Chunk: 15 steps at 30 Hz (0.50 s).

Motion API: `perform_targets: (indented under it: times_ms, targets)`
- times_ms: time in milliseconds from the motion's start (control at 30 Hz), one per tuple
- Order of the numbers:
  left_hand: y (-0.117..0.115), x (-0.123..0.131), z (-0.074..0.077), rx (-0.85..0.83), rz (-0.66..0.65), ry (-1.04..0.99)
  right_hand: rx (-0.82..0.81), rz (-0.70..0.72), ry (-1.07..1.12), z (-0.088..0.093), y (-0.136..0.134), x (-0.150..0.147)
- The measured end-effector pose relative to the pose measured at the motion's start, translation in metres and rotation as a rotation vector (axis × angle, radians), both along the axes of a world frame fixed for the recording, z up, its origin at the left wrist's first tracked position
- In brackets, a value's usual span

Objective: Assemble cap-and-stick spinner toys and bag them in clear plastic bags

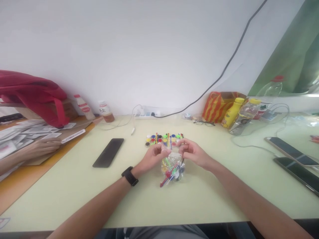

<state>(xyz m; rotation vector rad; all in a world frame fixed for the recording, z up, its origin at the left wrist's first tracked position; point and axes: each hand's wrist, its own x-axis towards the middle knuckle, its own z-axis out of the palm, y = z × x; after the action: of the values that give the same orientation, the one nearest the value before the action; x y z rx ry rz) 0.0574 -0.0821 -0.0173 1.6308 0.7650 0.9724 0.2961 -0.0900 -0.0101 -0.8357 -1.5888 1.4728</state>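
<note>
Just below frame centre, the left grip (152, 158) is pinching a bag (172, 170); what the right grip (195, 154) is grasping, I cannot tell. Centre-left, a bottle (106, 113) is showing blurred, unreadable characters.

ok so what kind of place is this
Likely a shared indoor workspace: a power strip by the wall, another person's hand beside white packets, and a clear bag of coloured pieces.

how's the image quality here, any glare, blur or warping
Head view: soft light, only faint shadows on the table; head view: glints on the bag, its pieces blurring together; head view: the yellow bottle leans outward, probably lens distortion, and the far right edge has washed-out patches.
</note>
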Motion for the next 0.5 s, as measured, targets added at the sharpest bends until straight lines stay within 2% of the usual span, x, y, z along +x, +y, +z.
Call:
perform_targets:
  times_ms: [67, 267, 500]
  targets:
    - [0.000, -0.001, 0.003, -0.013, 0.012, -0.041, 0.015, -0.019, 0.003, 0.000, 0.001, 0.000]
    - [0.007, -0.005, 0.005, 0.016, 0.169, -0.083, 0.046, -0.161, 0.052, 0.001, 0.005, 0.000]
    - [0.014, -0.012, 0.003, -0.005, 0.187, -0.049, -0.029, -0.220, 0.125, -0.003, 0.012, 0.005]
